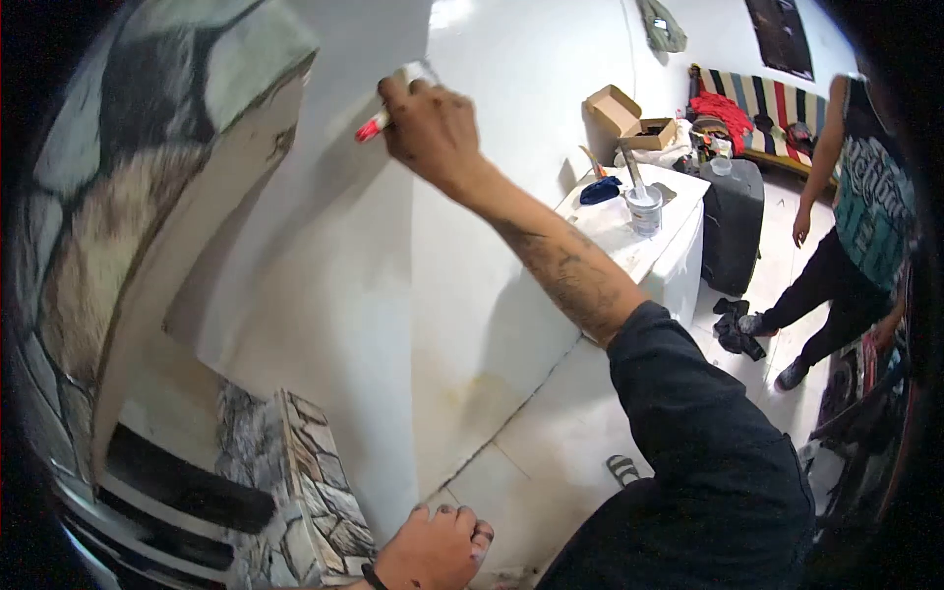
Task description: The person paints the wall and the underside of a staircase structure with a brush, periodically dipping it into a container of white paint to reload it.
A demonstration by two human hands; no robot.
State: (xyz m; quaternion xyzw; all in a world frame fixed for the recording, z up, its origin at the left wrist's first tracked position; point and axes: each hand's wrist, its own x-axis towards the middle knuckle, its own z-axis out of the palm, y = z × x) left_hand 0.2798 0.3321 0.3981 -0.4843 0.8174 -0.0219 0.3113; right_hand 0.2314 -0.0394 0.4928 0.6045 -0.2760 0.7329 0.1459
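Observation:
In my right hand (430, 130) is a paintbrush (371, 129) with a red-tipped handle, raised high beside the white wall (492, 197). Its pale bristle end lies at or close to the wall's corner line; contact is hard to make out. My left hand (430, 553), with a dark band at the wrist, is low at the bottom edge, fingers curled. Whatever it may hold is hidden. Near it stands a low ledge (329, 492) with a painted stone pattern.
A paint can (645, 212) with a tool in it and a dark blue item (600, 191) stand on a white surface. Behind are a cardboard box (649, 135) and a black case (733, 226). Another person (870, 197) stands right. A slipper (622, 470) lies on the floor.

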